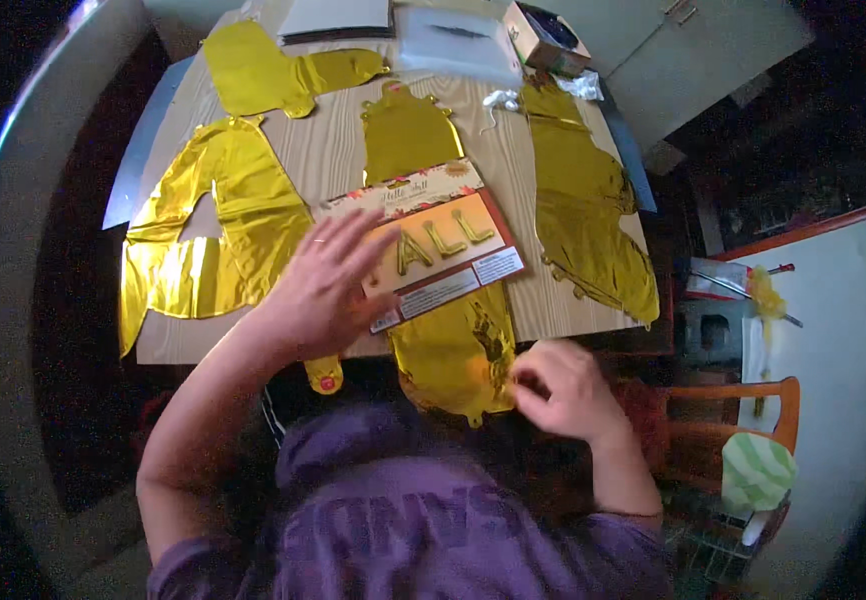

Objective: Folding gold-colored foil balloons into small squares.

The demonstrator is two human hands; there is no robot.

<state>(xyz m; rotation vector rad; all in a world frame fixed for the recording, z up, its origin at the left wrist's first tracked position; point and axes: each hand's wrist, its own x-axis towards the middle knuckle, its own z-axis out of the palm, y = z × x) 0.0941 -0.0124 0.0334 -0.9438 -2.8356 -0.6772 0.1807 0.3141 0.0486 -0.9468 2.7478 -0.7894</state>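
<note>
Lying flat near the front edge of the wooden table (333, 150), the balloon package (431, 245) runs its long axis from lower left to upper right, its gold letters reading toward the far right corner. Your left hand (321, 290) rests spread on its left end, fingers (348, 238) fanned wide and pressing down rather than gripping. Under the package a gold foil balloon (453, 355) hangs over the table edge toward you; your right hand (561, 388) is at its lower right rim with fingers curled in close, seemingly pinching the foil, though you cannot tell for certain. Around these, flat gold foil shapes crowd the tabletop: a large one (215, 225) just left of your left hand, one (408, 130) behind the package, a long one (583, 210) along the right side, another (273, 68) at the far left. At the far edge sits an open cardboard box (545, 38), contents unclear, beside a clear plastic bag (458, 45).
</note>
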